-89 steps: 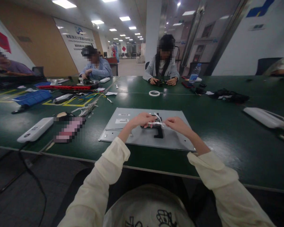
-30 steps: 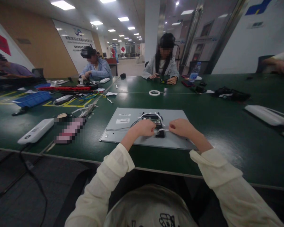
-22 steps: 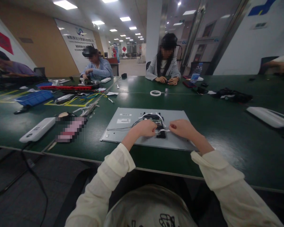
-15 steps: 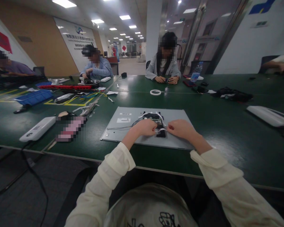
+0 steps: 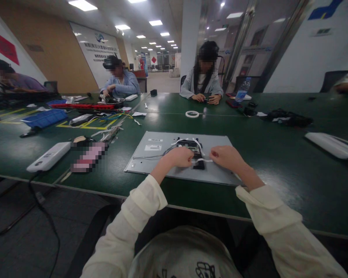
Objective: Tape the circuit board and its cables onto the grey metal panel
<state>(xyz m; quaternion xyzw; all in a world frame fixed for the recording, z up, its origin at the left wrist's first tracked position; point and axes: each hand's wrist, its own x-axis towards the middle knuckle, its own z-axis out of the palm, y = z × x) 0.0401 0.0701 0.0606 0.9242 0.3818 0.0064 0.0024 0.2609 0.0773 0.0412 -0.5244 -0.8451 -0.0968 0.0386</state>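
Observation:
A flat grey panel, seemingly a display's back, lies on the table in front of me. At its middle sits a black bracket with a circuit board, partly covered by my left hand. Thin dark cables run leftward from it, and white strips curve over its upper part. Between my hands stretches a strip of white tape, across the bracket's lower part. My right hand pinches the strip's right end. My left hand is closed at its left end; the fingertips are mostly hidden.
A white tape roll lies beyond the panel. Leftward are a white power bank with a cable, a blurred pink object, loose wires and a blue tray. Another white device lies right. Co-workers sit across the table.
My right hand has moved slightly right, and a longer stretch of the tape strip shows between my hands. My left hand stays nearly in place. The whole view has shifted slightly.

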